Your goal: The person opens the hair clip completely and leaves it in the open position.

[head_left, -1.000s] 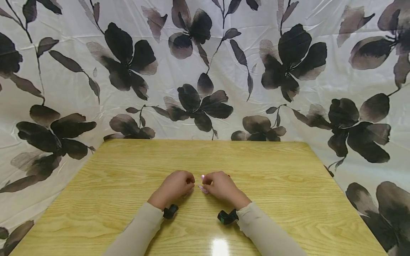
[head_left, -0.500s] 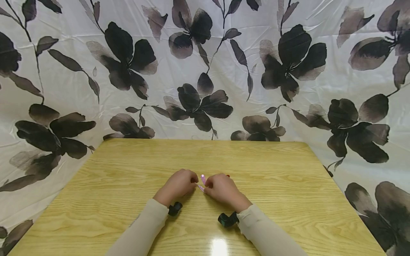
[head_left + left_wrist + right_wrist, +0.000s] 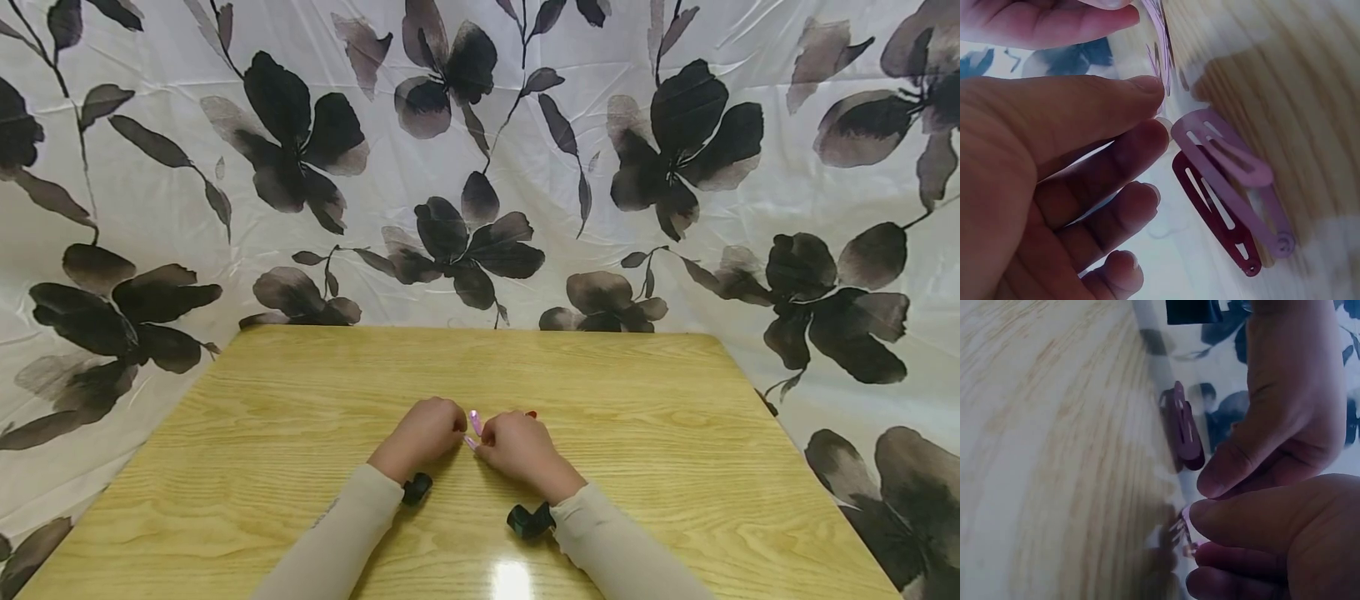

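Between both hands is a pink snap hair clip, small in the head view and partly hidden by fingers. My right hand pinches one end of it. At its other end, the thumb and forefinger of my left hand close on the clip, while the remaining left fingers curl loosely below in the left wrist view. Another pink snap hair clip lies on the table just beyond the hands. A dark red snap hair clip overlaps it in that view; in the head view only its red tip shows past my right hand.
The wooden table has a light grain and a bright glare spot near the front. A white cloth with dark flowers hangs behind and along its sides. A black wrist camera sits at the right sleeve, another at the left.
My left hand has moved right, up to the clip in my right hand, and its fingertips now meet the clip's end. My right hand has shifted slightly toward the front, showing more of the pink clip behind.
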Available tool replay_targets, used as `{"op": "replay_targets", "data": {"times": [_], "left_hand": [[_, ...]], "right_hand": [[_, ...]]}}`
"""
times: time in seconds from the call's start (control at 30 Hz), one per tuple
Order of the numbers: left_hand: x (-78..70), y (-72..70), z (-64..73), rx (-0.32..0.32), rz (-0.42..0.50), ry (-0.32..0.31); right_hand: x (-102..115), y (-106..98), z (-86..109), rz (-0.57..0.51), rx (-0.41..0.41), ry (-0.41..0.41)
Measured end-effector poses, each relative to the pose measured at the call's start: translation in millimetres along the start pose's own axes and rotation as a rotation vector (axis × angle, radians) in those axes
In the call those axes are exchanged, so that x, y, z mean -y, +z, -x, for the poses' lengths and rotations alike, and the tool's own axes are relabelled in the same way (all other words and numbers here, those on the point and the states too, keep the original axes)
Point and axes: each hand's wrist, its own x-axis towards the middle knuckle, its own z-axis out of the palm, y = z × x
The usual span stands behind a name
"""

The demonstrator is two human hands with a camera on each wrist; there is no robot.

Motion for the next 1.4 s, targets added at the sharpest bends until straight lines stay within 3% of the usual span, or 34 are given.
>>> {"op": "replay_targets", "data": {"times": [0.4, 0.77, 1.07, 1.4], "left_hand": [[-3.8, 1.1, -1.8, 0.015, -0.048, 0.016], [0.0, -3.4, 0.3, 0.042, 0.033, -0.007], [3.8, -2.0, 3.3, 0.078, 0.117, -0.048], [3.9, -6.9, 5.2, 0.095, 0.197, -0.093]], "right_hand": [[2, 5, -0.8, 0.074, -0.019, -0.004], [-2, 4, -3.2, 0.05, 0.0, 0.006], [-5, 2, -3.5, -0.083, -0.024, -0.017], [-14, 1, -8.0, -0.339, -0.068, 0.011]]}}
